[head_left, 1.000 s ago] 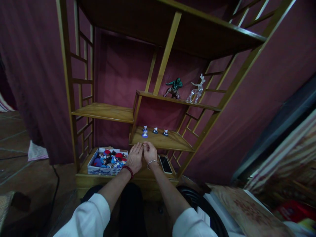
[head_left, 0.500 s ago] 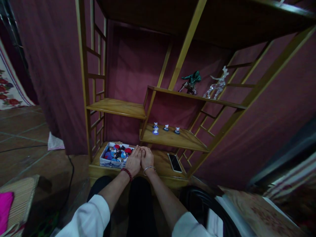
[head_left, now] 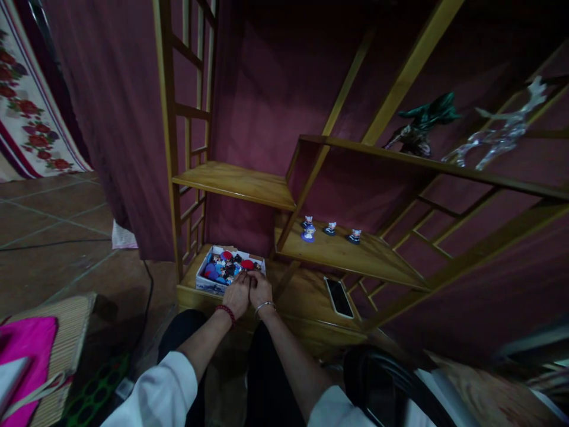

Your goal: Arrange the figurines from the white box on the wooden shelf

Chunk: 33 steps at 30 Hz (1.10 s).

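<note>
My left hand (head_left: 237, 295), with a dark red bead bracelet, and my right hand (head_left: 260, 289), with a silver bangle, meet at the front right corner of an open box (head_left: 211, 287). Their fingers are bent in and pressed together; anything between them is hidden or too small to name. Inside the box lie several small figurines (head_left: 226, 270) in blue, red, black and white. Up on the low right shelf stand a purple-and-white figurine (head_left: 308, 233) and small dark-based white figurines (head_left: 330, 228), one partly behind the purple one.
A phone (head_left: 339, 296) lies on the bottom board (head_left: 302, 296), right of my hands. On the upper shelf stand a green-cloaked figure (head_left: 424, 124) and a clear deer figurine (head_left: 500, 133). Wooden posts (head_left: 166, 136) frame the shelves. A black rounded object (head_left: 377, 379) sits near my right arm.
The view has turned, so the shelves sit further right in the picture. My hands were laid together with fingers stretched forward; now the fingers are bent and pinched together by the box corner.
</note>
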{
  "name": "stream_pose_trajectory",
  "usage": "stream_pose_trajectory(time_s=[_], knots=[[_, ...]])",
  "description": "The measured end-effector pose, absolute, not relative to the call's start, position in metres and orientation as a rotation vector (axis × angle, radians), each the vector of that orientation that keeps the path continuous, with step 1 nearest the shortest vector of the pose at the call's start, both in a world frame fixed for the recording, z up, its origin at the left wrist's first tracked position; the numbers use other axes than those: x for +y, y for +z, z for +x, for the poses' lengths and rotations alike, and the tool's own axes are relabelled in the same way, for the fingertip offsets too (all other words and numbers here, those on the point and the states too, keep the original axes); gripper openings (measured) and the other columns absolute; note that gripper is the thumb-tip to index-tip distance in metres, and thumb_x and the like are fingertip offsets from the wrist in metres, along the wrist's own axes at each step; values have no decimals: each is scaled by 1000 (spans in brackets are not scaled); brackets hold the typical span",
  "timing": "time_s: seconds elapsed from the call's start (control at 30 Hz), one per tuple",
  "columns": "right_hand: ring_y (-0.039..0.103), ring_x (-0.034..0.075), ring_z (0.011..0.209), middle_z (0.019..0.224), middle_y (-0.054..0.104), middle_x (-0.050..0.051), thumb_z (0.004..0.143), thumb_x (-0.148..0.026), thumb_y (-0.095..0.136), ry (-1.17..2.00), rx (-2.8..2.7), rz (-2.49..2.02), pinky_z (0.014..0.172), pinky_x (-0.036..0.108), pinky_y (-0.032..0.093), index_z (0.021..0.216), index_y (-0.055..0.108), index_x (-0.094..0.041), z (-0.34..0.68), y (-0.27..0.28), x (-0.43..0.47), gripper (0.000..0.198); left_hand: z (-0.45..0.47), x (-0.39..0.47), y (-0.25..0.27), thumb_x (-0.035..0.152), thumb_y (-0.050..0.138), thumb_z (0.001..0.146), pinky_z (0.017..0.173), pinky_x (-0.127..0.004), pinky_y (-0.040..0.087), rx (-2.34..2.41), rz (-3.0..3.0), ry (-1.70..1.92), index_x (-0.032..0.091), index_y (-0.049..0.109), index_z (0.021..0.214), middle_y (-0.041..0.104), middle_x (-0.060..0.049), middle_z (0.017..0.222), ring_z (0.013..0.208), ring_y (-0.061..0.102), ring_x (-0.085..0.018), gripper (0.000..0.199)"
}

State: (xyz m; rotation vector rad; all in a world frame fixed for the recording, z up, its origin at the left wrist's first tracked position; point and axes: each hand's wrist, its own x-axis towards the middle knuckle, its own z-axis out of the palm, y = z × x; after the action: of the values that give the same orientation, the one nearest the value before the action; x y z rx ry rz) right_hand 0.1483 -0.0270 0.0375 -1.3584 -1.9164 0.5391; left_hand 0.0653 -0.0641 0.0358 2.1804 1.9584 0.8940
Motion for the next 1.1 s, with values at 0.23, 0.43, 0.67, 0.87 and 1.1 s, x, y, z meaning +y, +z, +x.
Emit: stream_pose_trajectory(time_s=[0.23,0.43,0.67,0.87,1.1], knots=[[60,15,84,89,66,4,72,-6,39,583,-1964,-1392,79,25,44,85,63,-19,128,22,-1,30,48,-42,28,6,36,75,92,-31,37,1988,2026,789,8,53,102,54,-14,110,106,48,-18,33],[61,14,85,91,67,3,72,-7,41,711,-2000,-1439,80,24,44,88,63,-20,114,11,23,30,27,-18,18,10,40,74,88,-29,39,2091,1875,660,14,55,101,53,-13,116,105,50,-19,31],[61,14,84,90,67,4,74,-11,43,742,-1997,-1475,79,24,45,88,64,-20,113,-10,45,27,5,-1,8,13,41,74,83,-26,40,2173,1744,513,14,58,98,59,-12,107,96,56,-19,29],[62,15,82,86,68,2,72,-10,45,653,-2093,-1549,77,25,44,84,65,-23,116,-24,56,26,-11,9,-1,21,36,78,78,-28,42,2200,1618,351,16,59,97,65,-12,93,93,58,-20,30],[61,17,86,90,67,3,72,-14,48,676,-2303,-1545,78,26,43,88,64,-23,121,-24,61,24,-11,18,-13,26,37,76,72,-34,44,2162,1589,266,18,59,96,64,-13,96,91,59,-25,31]])
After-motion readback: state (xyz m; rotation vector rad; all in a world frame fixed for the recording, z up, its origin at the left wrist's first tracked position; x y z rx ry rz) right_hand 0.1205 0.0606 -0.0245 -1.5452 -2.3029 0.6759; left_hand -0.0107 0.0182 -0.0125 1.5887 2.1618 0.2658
